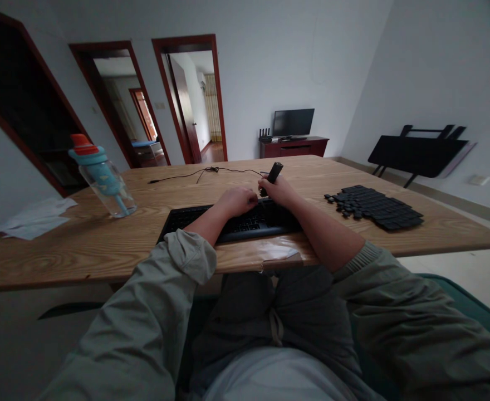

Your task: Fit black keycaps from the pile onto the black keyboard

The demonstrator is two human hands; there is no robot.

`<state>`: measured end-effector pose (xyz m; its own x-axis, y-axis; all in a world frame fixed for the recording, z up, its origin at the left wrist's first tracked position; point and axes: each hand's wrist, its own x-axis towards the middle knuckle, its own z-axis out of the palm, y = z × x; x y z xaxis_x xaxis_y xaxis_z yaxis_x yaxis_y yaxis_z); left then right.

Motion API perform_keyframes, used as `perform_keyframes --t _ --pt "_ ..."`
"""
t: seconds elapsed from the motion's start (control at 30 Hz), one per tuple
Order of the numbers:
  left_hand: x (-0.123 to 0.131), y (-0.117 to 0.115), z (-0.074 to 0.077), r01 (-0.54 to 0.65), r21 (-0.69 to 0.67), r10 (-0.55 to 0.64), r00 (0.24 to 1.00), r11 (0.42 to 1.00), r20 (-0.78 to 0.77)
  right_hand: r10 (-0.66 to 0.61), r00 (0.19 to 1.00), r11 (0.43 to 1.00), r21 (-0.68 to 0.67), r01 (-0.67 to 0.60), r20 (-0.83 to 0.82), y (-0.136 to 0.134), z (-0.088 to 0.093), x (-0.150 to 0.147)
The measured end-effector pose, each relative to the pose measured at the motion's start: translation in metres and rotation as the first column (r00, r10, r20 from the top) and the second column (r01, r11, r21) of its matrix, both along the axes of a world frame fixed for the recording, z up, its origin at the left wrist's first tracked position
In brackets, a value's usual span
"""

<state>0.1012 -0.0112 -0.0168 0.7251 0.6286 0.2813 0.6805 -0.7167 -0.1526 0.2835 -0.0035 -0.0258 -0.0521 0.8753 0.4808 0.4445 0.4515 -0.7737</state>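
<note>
We are seated at a wooden tabletop (103, 245) with both hands at the middle of the frame, over a black keyboard (186, 218) that lies near the tabletop's near edge. Our right hand (278, 191) is closed around a black tool (274, 171), a short dark stick whose upper end pokes up and away from the knuckles. Its lower end dips towards the keyboard's back rows and is hidden by the fingers. Our left hand (239, 200) rests just beside it, curled with the fingertips down on the keys. We cannot tell whether it pinches anything or only steadies the board.

A heap of loose black keycaps (374, 207) lies right of centre, well apart from the keyboard. From that we judge the work in hand to be on the keys themselves, tool tip at one key and the other hand bracing. A move from here calls for a firm hold on the board and a careful, upright pull, since the keys sit close together.

The keyboard looks flat, dark and matt, much of it covered by our forearms. A thin black cable (211, 170) trails behind it. At the left stand a clear water bottle (103, 178) and some white paper (36, 218).
</note>
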Motion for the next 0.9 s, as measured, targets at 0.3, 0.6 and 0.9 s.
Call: perform_keyframes --t 0.3,0.6,0.9 --pt "0.007 -0.001 0.001 -0.052 0.030 0.053 0.997 0.998 -0.049 -0.034 0.705 0.963 -0.212 -0.167 -0.709 0.004 -0.009 -0.030" --pt "-0.012 0.003 0.005 0.006 -0.113 -0.008 1.000 0.994 -0.014 -0.082 0.736 0.977 -0.199 -0.073 -0.672 0.006 -0.008 -0.044" --pt "-0.014 0.001 0.007 0.013 -0.208 -0.006 0.999 0.978 0.036 -0.087 0.792 0.980 -0.196 -0.042 -0.605 0.006 -0.005 -0.047"
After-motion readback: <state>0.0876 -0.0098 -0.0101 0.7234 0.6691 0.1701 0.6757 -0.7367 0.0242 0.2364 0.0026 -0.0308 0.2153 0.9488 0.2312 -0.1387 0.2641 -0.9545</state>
